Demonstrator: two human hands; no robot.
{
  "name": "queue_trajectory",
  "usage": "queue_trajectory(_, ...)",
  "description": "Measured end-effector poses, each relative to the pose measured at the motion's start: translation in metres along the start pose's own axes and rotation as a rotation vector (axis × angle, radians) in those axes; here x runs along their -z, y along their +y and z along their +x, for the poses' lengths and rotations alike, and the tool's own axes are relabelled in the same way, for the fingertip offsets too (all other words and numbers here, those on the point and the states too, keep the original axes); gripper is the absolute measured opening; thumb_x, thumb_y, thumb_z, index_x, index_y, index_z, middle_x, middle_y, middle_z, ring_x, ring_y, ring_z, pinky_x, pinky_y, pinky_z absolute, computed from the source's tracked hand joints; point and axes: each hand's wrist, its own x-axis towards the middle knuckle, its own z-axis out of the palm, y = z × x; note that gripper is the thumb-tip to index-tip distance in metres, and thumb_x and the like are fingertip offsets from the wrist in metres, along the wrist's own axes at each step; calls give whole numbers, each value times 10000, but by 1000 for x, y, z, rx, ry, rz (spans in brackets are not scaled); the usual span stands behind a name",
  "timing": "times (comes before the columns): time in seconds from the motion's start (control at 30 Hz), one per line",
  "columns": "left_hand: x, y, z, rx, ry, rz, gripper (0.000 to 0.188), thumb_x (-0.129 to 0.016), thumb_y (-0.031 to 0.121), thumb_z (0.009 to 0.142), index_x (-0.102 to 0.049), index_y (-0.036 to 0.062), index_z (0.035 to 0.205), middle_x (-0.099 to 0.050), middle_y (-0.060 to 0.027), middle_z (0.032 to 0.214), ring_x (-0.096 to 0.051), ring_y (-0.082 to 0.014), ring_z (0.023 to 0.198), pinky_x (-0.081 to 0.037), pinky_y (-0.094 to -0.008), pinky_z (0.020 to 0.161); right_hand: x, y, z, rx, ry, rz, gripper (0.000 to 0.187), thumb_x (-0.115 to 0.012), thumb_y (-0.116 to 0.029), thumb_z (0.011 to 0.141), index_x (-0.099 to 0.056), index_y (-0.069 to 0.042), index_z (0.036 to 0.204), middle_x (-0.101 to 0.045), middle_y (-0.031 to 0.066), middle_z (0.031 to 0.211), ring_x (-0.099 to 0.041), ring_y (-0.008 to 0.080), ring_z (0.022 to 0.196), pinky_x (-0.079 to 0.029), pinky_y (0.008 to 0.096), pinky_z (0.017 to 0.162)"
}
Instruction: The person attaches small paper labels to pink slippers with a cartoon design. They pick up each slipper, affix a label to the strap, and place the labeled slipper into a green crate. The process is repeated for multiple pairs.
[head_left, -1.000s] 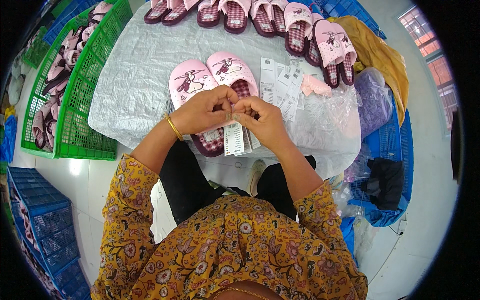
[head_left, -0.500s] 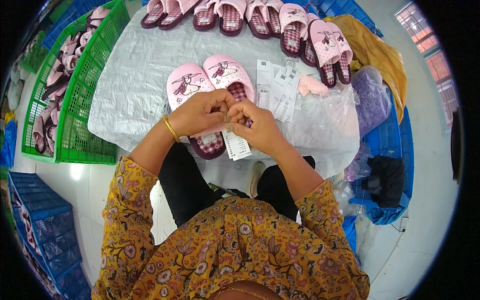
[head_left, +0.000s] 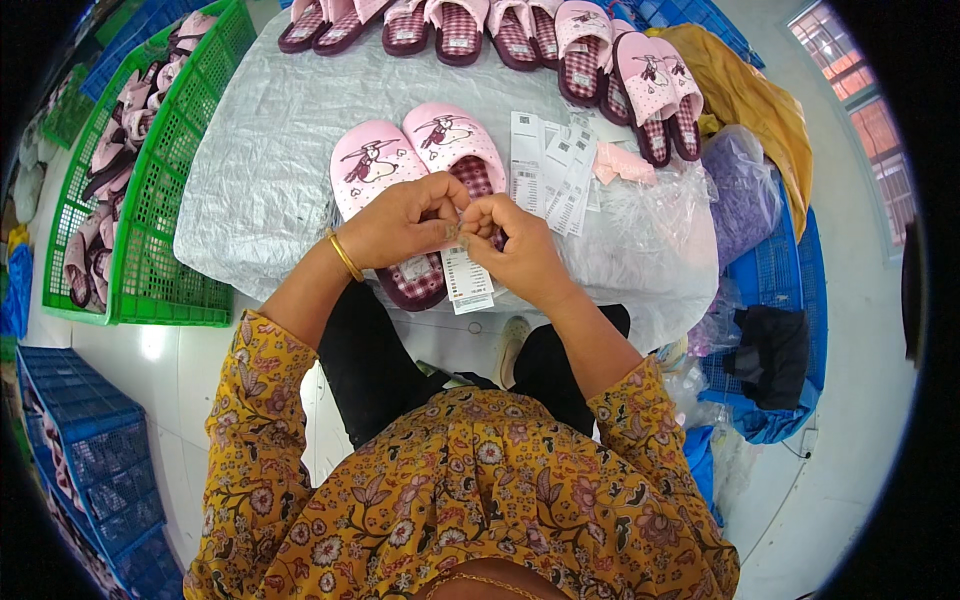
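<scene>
Near the middle of the frame, the left hand [head_left: 405, 225] and the right hand [head_left: 510, 245] meet, fingertip to fingertip. Both are drawn into narrow pinches, thumbs against curled fingers, holding a white, narrow, printed paper tag [head_left: 468, 284] by its upper end. That end is covered by the fingers, and how each fingertip grips it is too small to tell. The tag hangs below the hands; its print is too fine to make out.

Directly behind lies a pair of pale pink fabric slippers with dark plum soles and a cartoon animal print [head_left: 375, 165], toes toward the top of the frame. The left hand and its gold-coloured bangle [head_left: 346, 258] cover part of the left slipper; the right slipper's heel is largely hidden by the hands.

The pair rests on crinkled grey plastic sheeting [head_left: 250, 150]. Just right of it, loose white printed tags [head_left: 526, 165] overlap, partly hiding one another, beside a crumpled pink scrap [head_left: 625, 163] whose material is unclear. A row of similar pink slippers [head_left: 458, 35] curves along the top, several cut off by the edge.

At the upper left, a green perforated plastic crate [head_left: 175, 230] holds jumbled slippers, hard to separate by eye.
</scene>
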Motion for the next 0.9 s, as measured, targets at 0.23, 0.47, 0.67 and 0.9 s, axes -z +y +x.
queue_trajectory(0.23,1,-2,4,-45,11,114,233,-580,4,851,-554,48,1079,-558,28,770,-506,-46,716,-434,-215,662,-13,13,0,67,114,-31,204,-688,-19,808,-579,-36,979,-623,87,859,-636,182,773,-522,296,705)
queue_trajectory(0.47,8,-7,4,5,-53,47,289,-578,10,875,-525,34,1158,-577,25,825,-531,-43,750,-451,-207,686,-17,18,-1,161,157,-77,194,-676,-30,825,-573,-44,989,-620,101,876,-627,254,797,-517,356,720)
queue_trajectory(0.67,3,-11,4,-41,-34,-14,267,-549,-13,860,-538,45,1120,-551,37,787,-500,-33,721,-427,-199,668,-12,18,0,268,146,-197,218,-693,-38,820,-579,-50,1005,-631,97,861,-641,246,806,-524,343,723)
queue_trajectory(0.9,1,-8,3,57,-32,-39,220,-568,9,904,-520,41,1116,-574,16,896,-544,-45,812,-468,-208,732,-7,20,-5,71,149,62,240,-720,-32,817,-588,-47,1018,-658,71,897,-660,130,792,-540,263,703)
